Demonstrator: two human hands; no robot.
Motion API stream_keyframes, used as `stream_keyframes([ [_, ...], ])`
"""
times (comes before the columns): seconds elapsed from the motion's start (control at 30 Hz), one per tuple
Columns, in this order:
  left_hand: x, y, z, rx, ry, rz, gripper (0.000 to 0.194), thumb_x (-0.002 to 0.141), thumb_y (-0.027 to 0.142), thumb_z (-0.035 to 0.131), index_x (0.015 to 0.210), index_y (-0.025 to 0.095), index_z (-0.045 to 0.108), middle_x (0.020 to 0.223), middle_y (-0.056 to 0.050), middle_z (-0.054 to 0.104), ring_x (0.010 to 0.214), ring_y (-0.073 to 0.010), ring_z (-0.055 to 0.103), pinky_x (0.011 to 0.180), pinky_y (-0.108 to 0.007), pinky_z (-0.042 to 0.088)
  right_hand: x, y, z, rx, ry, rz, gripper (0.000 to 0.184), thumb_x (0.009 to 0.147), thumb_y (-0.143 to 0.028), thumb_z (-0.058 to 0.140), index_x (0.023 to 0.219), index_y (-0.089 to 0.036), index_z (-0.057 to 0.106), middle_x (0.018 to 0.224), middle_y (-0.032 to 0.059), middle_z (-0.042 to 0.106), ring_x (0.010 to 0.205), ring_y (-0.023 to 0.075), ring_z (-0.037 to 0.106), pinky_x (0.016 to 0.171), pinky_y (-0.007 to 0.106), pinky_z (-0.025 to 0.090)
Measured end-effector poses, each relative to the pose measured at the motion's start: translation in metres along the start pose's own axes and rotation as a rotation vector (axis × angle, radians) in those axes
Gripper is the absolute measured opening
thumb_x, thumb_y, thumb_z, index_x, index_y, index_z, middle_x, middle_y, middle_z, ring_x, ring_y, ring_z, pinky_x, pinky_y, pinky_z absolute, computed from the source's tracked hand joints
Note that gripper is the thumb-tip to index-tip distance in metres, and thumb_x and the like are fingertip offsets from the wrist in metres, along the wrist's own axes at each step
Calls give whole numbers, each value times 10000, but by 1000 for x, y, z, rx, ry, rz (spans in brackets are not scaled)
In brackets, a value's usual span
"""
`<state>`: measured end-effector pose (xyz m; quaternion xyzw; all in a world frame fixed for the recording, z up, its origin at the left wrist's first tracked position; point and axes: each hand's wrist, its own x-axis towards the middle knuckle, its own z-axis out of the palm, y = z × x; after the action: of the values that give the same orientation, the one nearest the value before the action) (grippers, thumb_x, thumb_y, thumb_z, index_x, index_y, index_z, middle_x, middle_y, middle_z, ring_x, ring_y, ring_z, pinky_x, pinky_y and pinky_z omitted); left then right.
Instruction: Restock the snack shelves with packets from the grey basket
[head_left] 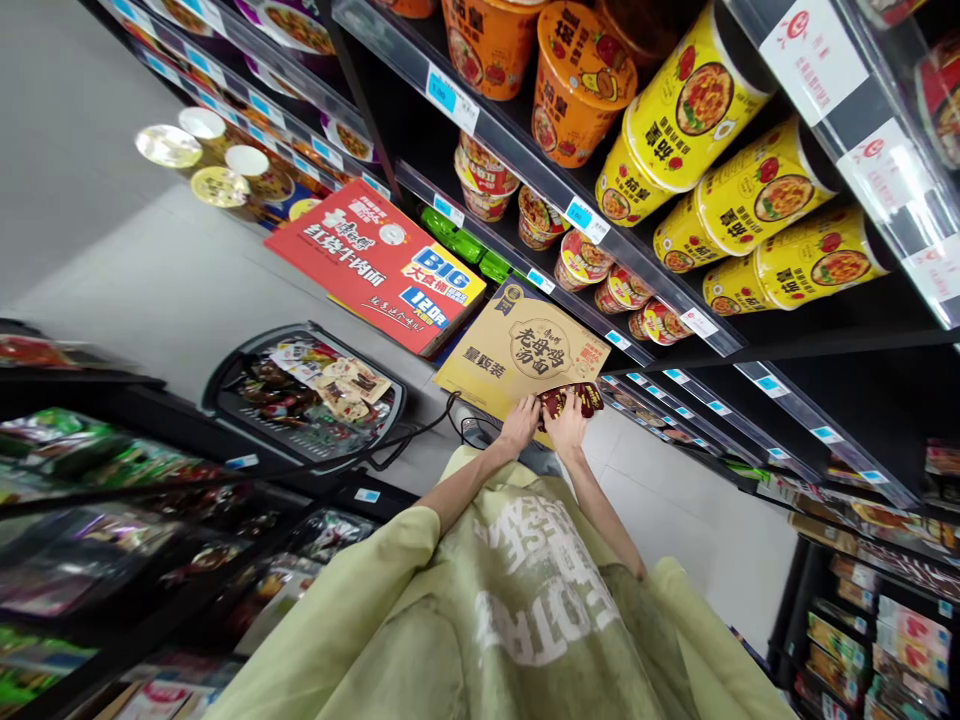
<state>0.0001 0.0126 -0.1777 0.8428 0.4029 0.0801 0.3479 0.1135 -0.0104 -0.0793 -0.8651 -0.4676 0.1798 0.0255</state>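
Both my hands reach down to a dark red snack packet [571, 399] held low over a tan cardboard carton [525, 352] on the floor. My left hand [520, 424] grips the packet's left end, fingers curled. My right hand [568, 425] holds its underside, fingers closed round it. My pale green printed shirt [517, 590] fills the bottom of the view.
A red noodle carton [379, 265] lies beside the tan one. Black shelves on the right carry yellow noodle tubs [757, 200] and orange tubs [577, 80]. A round black basket of snack packets [307, 390] sits on the grey floor. Snack racks [97, 540] line the left.
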Motion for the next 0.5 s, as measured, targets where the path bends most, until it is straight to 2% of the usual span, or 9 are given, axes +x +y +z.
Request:
stream_keyframes([
  [0.07,5,-3,0,8,4,-21,454,916,115,562,1361,158,483,1372,-208,558,1249,-334,535,1047,-476,469,3,3,-4,21,-44,-44,564,880,-349,703,1372,-202,469,1357,173,579,1078,308,693,905,427,570],
  [0.23,13,-14,-1,7,27,-78,418,887,187,687,1269,173,518,1258,-175,581,1192,-330,537,999,-454,496,11,11,-13,99,-146,-152,582,795,-201,727,1331,-237,501,1351,128,581,1125,282,671,973,418,556],
  [0.37,13,-20,1,-18,34,-104,409,892,123,632,1284,156,521,1248,-166,572,1172,-307,542,993,-424,504,7,11,-6,171,-55,-57,510,812,-230,722,1284,-222,530,1309,130,596,1176,287,649,1022,423,538],
  [0.5,12,-21,7,-55,33,-91,549,890,33,505,1421,167,462,1313,-162,549,1209,-283,538,1019,-411,496,-12,11,12,200,36,-12,540,860,-229,665,1365,-206,477,1374,162,532,1198,298,657,999,414,557],
])
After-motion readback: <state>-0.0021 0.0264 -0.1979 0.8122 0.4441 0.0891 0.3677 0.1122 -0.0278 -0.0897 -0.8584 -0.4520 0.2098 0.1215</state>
